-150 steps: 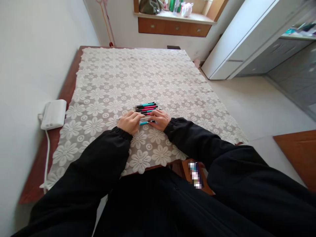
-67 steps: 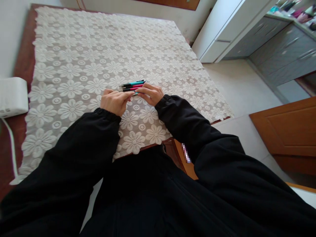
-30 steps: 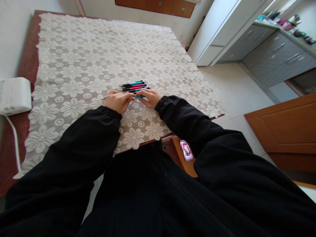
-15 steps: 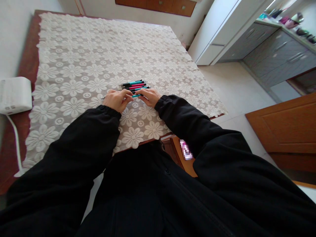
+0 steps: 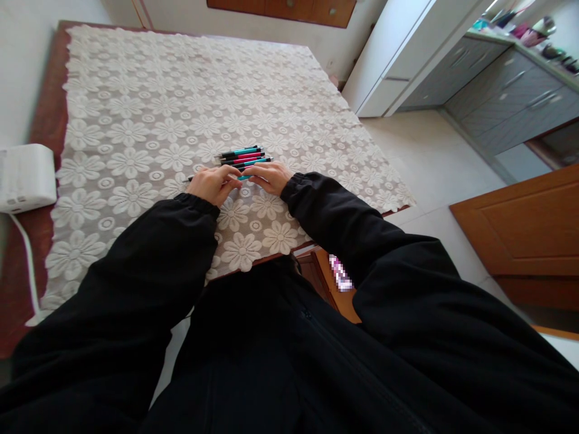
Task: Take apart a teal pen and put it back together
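Note:
A teal pen (image 5: pixel 243 177) lies between my two hands, much of it covered by fingers. My left hand (image 5: pixel 211 182) pinches its left part with thumb and forefinger. A dark end, seemingly of the same pen, sticks out at the left side of that hand. My right hand (image 5: pixel 270 178) has its fingers pressed together on the right part of the teal barrel. Just beyond the fingertips, several pens lie side by side, among them a teal and black pen (image 5: pixel 239 152) and a red and black pen (image 5: pixel 248 157).
A white lace tablecloth (image 5: pixel 176 129) with flower shapes covers the wooden table. At the left edge stands a white box-shaped device (image 5: pixel 28 176) with a white cable (image 5: pixel 28 259). A wooden door (image 5: pixel 520 223), grey cabinets (image 5: pixel 488 84) and a white refrigerator (image 5: pixel 391 54) are at the right.
My right hand has shifted slightly left, closer to my left hand, and less of the teal barrel shows between them. The row of pens keeps its arrangement.

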`<state>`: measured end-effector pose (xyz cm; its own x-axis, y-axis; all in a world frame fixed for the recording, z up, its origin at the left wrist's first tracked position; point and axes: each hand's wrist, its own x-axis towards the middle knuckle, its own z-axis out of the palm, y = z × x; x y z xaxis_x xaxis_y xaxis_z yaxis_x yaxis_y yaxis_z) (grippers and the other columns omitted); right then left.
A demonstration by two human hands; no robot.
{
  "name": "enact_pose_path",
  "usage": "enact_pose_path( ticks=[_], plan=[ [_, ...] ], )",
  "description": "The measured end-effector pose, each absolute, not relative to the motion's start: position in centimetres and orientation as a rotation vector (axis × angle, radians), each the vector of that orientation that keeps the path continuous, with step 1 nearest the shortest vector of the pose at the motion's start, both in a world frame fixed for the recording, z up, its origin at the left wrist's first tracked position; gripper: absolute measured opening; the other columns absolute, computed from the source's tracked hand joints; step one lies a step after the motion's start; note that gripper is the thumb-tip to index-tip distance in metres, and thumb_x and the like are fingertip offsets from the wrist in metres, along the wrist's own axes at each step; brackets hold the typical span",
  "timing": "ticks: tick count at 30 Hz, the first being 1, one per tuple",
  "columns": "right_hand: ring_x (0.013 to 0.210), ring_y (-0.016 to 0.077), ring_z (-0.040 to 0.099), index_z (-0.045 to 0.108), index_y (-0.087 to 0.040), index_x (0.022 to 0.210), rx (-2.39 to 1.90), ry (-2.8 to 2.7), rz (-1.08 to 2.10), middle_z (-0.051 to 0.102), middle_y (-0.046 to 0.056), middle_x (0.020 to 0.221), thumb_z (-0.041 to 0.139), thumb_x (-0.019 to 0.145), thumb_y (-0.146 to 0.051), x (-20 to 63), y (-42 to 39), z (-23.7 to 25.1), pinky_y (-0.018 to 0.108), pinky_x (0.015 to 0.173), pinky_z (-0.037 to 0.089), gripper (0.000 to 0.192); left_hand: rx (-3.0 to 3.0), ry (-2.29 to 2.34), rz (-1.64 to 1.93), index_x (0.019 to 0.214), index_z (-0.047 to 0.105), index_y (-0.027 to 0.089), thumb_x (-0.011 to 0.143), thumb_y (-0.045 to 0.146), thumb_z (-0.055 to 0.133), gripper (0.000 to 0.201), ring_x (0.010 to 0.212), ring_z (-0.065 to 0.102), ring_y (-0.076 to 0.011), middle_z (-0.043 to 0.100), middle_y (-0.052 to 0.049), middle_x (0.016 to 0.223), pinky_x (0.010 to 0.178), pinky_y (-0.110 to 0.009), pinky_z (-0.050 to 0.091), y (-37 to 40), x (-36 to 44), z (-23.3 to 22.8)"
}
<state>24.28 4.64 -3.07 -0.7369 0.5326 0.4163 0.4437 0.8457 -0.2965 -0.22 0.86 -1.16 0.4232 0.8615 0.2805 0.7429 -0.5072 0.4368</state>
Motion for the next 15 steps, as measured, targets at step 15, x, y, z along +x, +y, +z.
enact_pose_path(
  ticks=[15],
  plan=[
    [0.088, 0.0192, 0.063, 0.061, -0.016, 0.109, -0.735, -2.330, 0.316, 0.070, 0.009, 0.100, 0.049, 0.091, -0.021, 24.15, 4.09, -2.73, 0.032, 0.084, 0.051, 0.023, 2.374, 1.546, 0.705, 0.104, 0.068, 0.022, 0.094, 0.036, 0.064, 0.018, 0.102, 0.071, -0.0267, 0.078, -0.007, 0.097, 0.106, -0.043, 0.043, 0.74, 0.02, -0.90]
  ],
)
